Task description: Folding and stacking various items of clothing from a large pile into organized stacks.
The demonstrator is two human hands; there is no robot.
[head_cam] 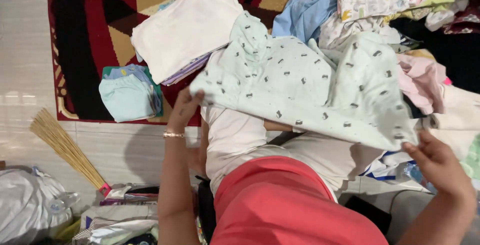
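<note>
Pale green printed garment point(300, 82) pinched at opposite edges by left hand point(184, 109) and right hand point(437, 162); should be kept taut, edges level.

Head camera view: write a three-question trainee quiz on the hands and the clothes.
1. True or false: both hands grip the pale green patterned garment.
2. Which wrist wears a bracelet? A) left B) right
3. Fill in: the folded white stack lies on a red, black and tan ____.

Key: 1. True: the left hand holds one edge and the right hand holds the other. 2. A. 3. rug.
</note>
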